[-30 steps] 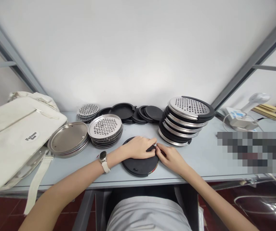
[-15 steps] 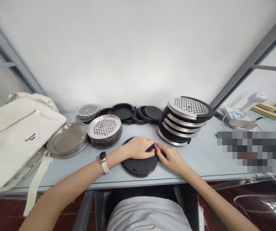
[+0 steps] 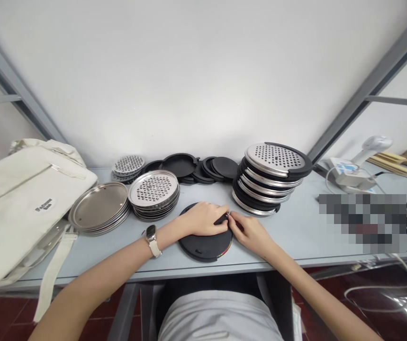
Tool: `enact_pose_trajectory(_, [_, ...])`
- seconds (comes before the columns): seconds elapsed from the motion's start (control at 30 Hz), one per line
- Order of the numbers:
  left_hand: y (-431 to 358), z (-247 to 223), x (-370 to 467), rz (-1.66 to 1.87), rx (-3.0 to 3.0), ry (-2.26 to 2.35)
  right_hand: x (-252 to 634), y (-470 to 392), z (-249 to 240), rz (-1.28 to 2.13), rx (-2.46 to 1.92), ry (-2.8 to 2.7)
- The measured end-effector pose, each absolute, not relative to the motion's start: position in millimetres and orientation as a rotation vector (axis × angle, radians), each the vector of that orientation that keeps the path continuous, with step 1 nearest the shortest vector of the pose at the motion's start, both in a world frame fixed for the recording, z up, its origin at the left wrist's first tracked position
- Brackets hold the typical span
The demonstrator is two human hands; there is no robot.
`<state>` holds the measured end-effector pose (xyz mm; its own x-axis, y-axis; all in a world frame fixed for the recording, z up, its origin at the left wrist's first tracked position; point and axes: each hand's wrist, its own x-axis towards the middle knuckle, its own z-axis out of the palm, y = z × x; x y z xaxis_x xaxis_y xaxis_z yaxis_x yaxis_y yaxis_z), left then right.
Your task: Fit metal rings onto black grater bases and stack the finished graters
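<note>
A round black plastic part (image 3: 206, 247) lies flat on the table, with a small raised bump and a strip of red and yellow at its right rim. My left hand (image 3: 205, 219) rests across its top, fingers bent and gripping it near the upper right edge, where a small dark piece shows under them. At that same edge my right hand (image 3: 248, 232) pinches a tiny shiny metal piece (image 3: 228, 214) between thumb and forefinger; most of it is hidden. Both hands nearly touch there. A watch sits on my left wrist.
Perforated metal discs (image 3: 153, 189) and plain metal plates (image 3: 100, 206) are stacked at left, beside a cream backpack (image 3: 25, 203). Black round parts (image 3: 180, 166) lie along the wall. A tall stack of black-rimmed metal discs (image 3: 270, 182) stands behind my right hand. A white device (image 3: 354, 180) with cables is farther right.
Both hands hold almost the same pose at the edge of the black part. The view has shifted very slightly; nothing else visibly moved.
</note>
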<state>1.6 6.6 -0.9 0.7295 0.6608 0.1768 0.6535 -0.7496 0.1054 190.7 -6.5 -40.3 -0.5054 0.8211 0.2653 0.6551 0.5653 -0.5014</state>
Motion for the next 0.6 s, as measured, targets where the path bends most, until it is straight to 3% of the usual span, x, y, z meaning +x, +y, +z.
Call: enact_pose_trajectory(0.6, [5.8, 2.1, 2.3, 0.308, 2.868, 1.097, 192.1, -6.2, -40.5, 0.442, -1.198, -2.307])
